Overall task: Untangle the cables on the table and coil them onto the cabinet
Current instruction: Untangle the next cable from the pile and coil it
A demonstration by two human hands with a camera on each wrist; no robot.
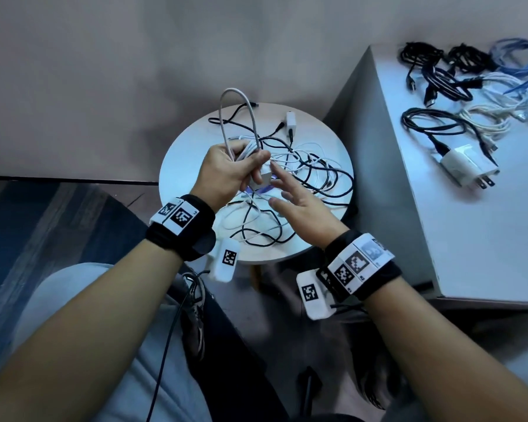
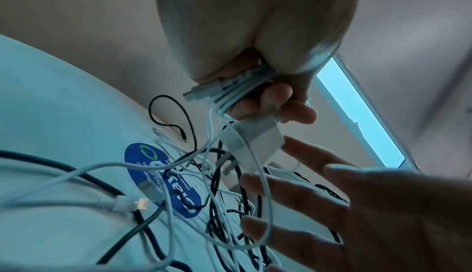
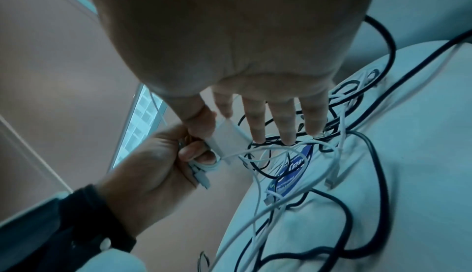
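**White cable half-coiled, charger block next**

Left hand (image 1: 226, 169) is clenched round a bundle of white cable (image 1: 237, 117) w/ one tall loop standing above the fist, held over the round desk (image 1: 183, 153). Right hand (image 1: 299, 202) has fingers (image 3: 258, 123) spread and straight; thumb and forefinger seem to touch the small white charger block (image 2: 255, 145) hanging under the fist, though the grip is hard to judge.

Step in hand: coiling one white lead, approx. mid-task. Next move likely calls for freeing the block from the thin white and black cables (image 1: 311, 172) tangled on the desk. Finished coils (image 1: 439, 74), glossy black, blue and cream, lie on the flat grey cabinet (image 1: 409, 226), right.
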